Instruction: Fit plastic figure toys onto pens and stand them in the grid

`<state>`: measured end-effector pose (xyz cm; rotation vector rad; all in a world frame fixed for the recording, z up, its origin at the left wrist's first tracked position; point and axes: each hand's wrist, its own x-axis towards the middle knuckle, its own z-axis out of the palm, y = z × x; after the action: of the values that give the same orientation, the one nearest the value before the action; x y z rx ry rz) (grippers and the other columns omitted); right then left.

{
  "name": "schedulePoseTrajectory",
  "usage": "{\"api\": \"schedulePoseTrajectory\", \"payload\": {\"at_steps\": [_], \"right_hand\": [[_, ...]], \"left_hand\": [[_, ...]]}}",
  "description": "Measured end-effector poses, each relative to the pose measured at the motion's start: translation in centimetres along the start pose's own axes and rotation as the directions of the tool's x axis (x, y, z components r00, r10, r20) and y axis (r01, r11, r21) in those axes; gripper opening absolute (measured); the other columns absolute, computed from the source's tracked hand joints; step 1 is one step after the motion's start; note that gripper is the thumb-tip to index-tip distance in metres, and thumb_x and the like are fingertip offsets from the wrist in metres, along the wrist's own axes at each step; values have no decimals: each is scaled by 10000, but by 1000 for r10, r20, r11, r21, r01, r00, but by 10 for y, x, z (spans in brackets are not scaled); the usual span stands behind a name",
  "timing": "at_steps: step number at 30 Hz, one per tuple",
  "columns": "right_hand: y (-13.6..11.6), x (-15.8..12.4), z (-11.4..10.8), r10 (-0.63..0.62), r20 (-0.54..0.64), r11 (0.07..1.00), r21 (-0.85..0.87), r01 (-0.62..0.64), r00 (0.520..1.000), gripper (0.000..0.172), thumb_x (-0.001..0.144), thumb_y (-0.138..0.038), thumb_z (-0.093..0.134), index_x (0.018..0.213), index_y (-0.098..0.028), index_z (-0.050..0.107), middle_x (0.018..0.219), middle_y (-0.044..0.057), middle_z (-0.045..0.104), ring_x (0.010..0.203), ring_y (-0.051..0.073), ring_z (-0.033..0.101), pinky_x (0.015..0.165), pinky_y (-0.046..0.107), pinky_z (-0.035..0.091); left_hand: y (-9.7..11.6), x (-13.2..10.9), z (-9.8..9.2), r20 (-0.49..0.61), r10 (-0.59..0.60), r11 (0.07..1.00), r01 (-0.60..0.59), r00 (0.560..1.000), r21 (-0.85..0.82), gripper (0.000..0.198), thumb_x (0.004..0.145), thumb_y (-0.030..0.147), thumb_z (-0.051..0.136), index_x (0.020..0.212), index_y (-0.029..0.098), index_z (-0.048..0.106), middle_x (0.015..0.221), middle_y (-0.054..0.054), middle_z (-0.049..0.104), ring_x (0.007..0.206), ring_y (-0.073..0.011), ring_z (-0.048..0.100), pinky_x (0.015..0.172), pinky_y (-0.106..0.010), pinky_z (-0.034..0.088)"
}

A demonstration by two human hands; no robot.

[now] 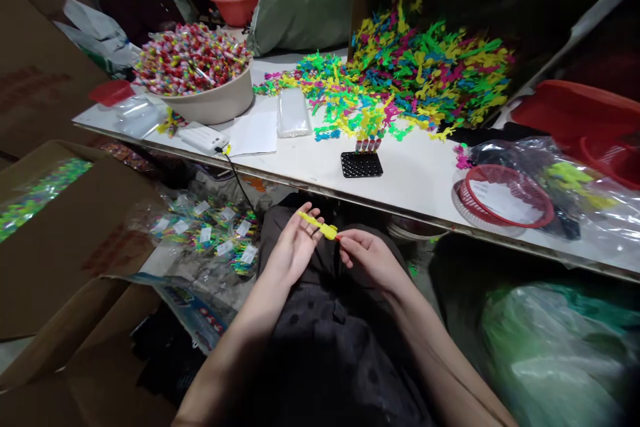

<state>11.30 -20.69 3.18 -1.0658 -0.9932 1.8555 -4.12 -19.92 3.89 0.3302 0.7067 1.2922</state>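
Note:
Over my lap, my left hand (295,243) holds a small yellow plastic toy piece (315,225) between its fingers. My right hand (367,255) pinches the piece's right end, where a tiny red part (338,237) shows. Both hands are below the front edge of the white table (420,180). On the table ahead lies a black perforated holder (361,164) with a few small coloured pieces standing at its back edge. Behind it spreads a big heap of neon plastic toy pieces (405,73).
A beige bowl (215,103) heaped with wrapped candies stands at the table's left, beside a white device (203,138) with a cable and clear bags (293,112). A red basket (505,195) sits right. Cardboard boxes (65,227) and packed bags (210,230) lie left. Another person sits far back.

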Motion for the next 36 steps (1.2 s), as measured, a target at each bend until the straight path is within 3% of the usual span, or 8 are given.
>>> {"api": "schedulePoseTrajectory", "payload": {"at_steps": [3, 9, 13, 18, 25, 36], "right_hand": [[-3, -2, -5, -29, -62, 998, -66, 25, 998, 338, 671, -429, 644, 849, -146, 598, 562, -22, 534, 492, 74, 442, 484, 205, 336], [-2, -6, -14, -82, -113, 985, -160, 63, 990, 333, 695, -436, 621, 876, -159, 587, 572, -24, 532, 506, 82, 452, 497, 212, 342], [-3, -8, -7, -150, -145, 976, -178, 124, 978, 342, 695, -400, 630, 941, -183, 534, 682, -15, 569, 617, 104, 526, 561, 214, 380], [0, -12, 3, -191, -134, 947, -286, 147, 972, 294, 700, -393, 627, 857, -182, 496, 703, 6, 613, 644, 122, 550, 599, 231, 390], [8, -11, 2, -290, -138, 878, -432, 206, 947, 235, 707, -383, 615, 799, -188, 522, 768, 30, 604, 696, 147, 546, 639, 263, 410], [8, -12, 11, -372, -151, 831, -494, 256, 916, 203, 719, -370, 610, 788, -188, 556, 765, 34, 618, 700, 162, 561, 641, 269, 431]], "left_hand": [[9, 1, 0, -9, -93, 991, 92, 996, -97, 367, 748, 490, 497, 950, 191, 565, 938, -41, 573, 889, -137, 539, 832, -276, 423], [8, 0, -1, -29, -82, 995, 80, 996, -61, 357, 753, 469, 474, 940, 180, 568, 904, -58, 581, 866, -151, 549, 780, -278, 439], [-2, -2, -3, -23, -16, 988, 20, 1000, 154, 313, 700, 386, 598, 930, 179, 555, 882, -31, 564, 765, -122, 546, 696, -239, 437], [-12, -3, -5, -2, 23, 886, -20, 1000, 462, 261, 626, 299, 702, 798, 150, 574, 784, -5, 573, 710, -95, 529, 671, -199, 401], [-10, -5, 0, -35, 33, 834, -8, 999, 552, 273, 590, 352, 715, 681, 129, 587, 651, 10, 565, 596, -85, 487, 593, -203, 378], [-13, -8, 2, -76, 119, 818, -54, 990, 573, 246, 616, 311, 697, 697, 137, 542, 670, 20, 555, 635, -89, 494, 625, -207, 364]]}}
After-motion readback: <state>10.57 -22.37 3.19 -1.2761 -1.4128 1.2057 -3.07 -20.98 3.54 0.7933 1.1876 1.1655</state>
